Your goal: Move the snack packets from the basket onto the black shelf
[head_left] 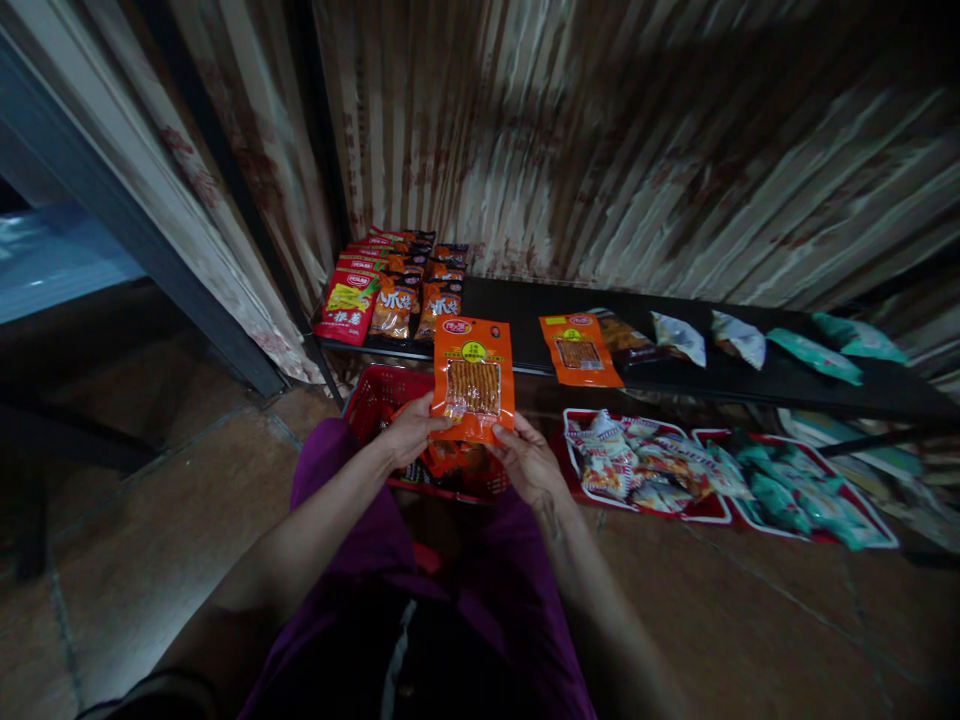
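An orange snack packet (474,380) with a clear window showing brown strips is held upright between my hands. My left hand (411,432) pinches its lower left corner, and my right hand (529,460) grips the lower right corner. Below the packet stands a red basket (365,395) with orange and dark packets inside, partly hidden by my hands. A similar orange packet (579,350) lies on the black shelf (517,300), to the right of the held one. On the shelf's left end, red packets (349,305) and dark-orange packets (395,305) stand in rows.
Farther right on the shelf lie white packets (679,337) and green packets (816,357). Below are a basket of white packets (611,465) and a basket of green packets (795,495). A striped curtain (525,130) hangs behind. A metal post (150,200) stands left.
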A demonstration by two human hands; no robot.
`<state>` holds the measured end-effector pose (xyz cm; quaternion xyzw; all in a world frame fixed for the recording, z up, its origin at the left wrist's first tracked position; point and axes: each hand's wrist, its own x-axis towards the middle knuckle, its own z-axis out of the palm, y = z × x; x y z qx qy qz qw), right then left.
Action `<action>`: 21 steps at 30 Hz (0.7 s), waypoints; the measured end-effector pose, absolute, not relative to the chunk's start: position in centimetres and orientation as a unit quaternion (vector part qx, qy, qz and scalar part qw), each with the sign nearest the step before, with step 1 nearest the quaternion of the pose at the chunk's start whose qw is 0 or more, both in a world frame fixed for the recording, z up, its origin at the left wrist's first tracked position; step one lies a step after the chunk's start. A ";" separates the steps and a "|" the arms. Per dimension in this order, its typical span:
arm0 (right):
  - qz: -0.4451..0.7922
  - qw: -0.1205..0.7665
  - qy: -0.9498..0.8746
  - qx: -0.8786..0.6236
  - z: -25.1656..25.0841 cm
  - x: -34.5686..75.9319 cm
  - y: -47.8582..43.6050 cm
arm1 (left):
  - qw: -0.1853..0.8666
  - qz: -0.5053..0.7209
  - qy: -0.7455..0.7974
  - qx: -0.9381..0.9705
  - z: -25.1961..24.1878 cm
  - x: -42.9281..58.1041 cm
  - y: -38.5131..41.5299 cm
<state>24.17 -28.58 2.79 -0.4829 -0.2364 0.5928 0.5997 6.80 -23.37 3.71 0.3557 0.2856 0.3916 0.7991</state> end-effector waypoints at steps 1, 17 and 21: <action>0.592 0.602 -0.234 -0.483 2.7 24.2 -28.6 | 0.799 0.395 0.284 0.353 3.6 6.9 -23.4; 0.602 0.628 -0.182 -0.458 3.3 23.9 -29.1 | 0.772 0.396 0.302 0.395 2.7 7.3 -23.2; 0.590 0.641 -0.179 -0.456 3.2 23.6 -29.0 | 0.769 0.396 0.298 0.404 2.6 7.1 -23.2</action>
